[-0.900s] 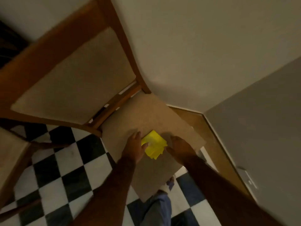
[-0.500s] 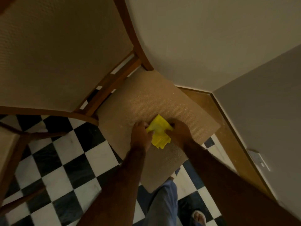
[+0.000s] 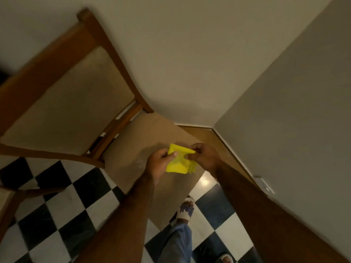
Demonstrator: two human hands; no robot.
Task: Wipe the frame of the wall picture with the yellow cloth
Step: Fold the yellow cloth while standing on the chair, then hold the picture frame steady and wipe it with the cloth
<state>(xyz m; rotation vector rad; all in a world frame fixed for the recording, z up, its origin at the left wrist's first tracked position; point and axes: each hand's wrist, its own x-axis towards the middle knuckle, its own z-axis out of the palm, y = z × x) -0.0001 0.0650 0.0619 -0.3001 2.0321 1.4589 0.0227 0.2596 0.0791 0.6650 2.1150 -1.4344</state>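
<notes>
The folded yellow cloth (image 3: pixel 179 160) hangs in the air above a chair seat, held between both hands. My left hand (image 3: pixel 158 164) pinches its left edge with thumb and fingers. My right hand (image 3: pixel 205 157) grips its upper right corner. The wall picture and its frame are not in view.
A wooden chair (image 3: pixel 106 59) with a beige padded back and seat (image 3: pixel 136 149) stands against the wall, just beyond my hands. Plain walls meet in a corner (image 3: pixel 213 128) at the right. A wall socket (image 3: pixel 263 184) sits low on the right wall. The floor (image 3: pixel 62 205) is black-and-white checkered tile.
Both hands closed on the cloth where it lay on the chair seat and have lifted it off. The view has pulled back and up.
</notes>
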